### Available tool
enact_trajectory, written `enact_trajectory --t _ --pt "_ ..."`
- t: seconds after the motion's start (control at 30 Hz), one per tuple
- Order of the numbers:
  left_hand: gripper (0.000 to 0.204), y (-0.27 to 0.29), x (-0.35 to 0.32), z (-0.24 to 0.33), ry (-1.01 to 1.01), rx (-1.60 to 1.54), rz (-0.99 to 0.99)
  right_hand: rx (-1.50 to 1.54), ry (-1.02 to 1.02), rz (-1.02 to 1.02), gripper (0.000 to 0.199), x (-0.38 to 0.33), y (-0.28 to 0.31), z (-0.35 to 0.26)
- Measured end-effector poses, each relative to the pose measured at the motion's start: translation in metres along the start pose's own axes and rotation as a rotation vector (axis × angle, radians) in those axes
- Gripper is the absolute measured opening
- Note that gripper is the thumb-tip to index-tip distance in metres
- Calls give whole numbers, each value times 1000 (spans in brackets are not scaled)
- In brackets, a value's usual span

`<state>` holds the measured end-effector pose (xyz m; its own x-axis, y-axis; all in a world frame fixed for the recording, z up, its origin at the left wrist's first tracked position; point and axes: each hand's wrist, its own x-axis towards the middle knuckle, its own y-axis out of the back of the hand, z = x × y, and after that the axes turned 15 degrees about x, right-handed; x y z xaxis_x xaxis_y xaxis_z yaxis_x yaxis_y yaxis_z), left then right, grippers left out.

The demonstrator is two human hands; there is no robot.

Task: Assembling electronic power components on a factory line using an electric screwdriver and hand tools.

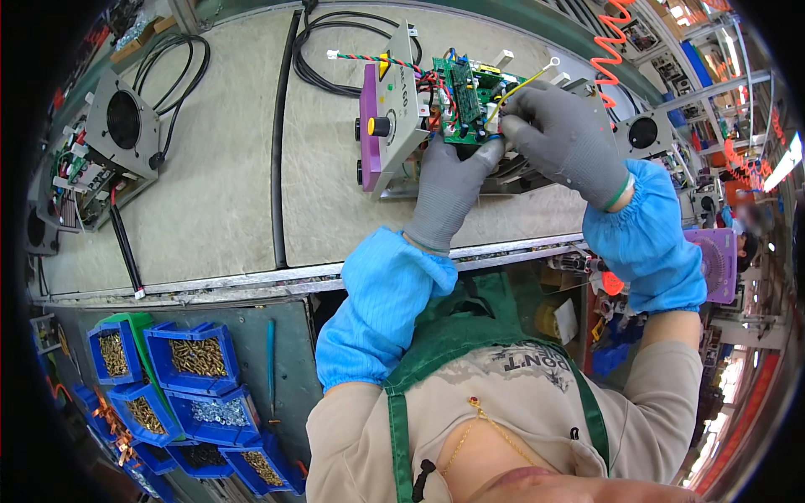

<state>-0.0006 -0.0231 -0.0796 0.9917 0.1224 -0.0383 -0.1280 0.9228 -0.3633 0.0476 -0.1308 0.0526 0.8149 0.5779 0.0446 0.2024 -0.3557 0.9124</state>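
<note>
A green circuit board (466,90) crowded with parts and wires sits at an open metal chassis with a grey and purple front panel (391,117). Wearing a grey glove, my left hand (453,186) grips the board's near edge, its thumb beside the lower right corner. My right hand (563,134), gloved too, is closed at the board's right side, fingers bent in by a white part. What is between those fingertips is hidden. A yellow wire (521,87) with a ring terminal rises past them. Red, black and green wires (369,59) run off leftward to a white plug.
Another open chassis with a round fan (123,119) stands at the far left, its black cable coiled behind. A black strip (279,142) crosses the bench. Blue bins (194,386) of screws and small hardware sit lower left. An orange coiled hose (610,42) hangs at the upper right.
</note>
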Motion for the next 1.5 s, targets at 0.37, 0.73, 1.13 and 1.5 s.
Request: enact_trajectory --t 0.37,0.73,1.13,1.5 --pt "30 5 0 6 19 -24 -22 440 -109 80 23 0 -12 -8" --pt "29 6 2 2 16 -93 5 -360 -117 -285 29 33 12 -39" --pt "32 3 0 7 7 -86 35 -505 124 -222 23 37 9 -27" --pt "34 4 1 -1 -82 -70 41 -446 5 -325 23 47 12 -31"
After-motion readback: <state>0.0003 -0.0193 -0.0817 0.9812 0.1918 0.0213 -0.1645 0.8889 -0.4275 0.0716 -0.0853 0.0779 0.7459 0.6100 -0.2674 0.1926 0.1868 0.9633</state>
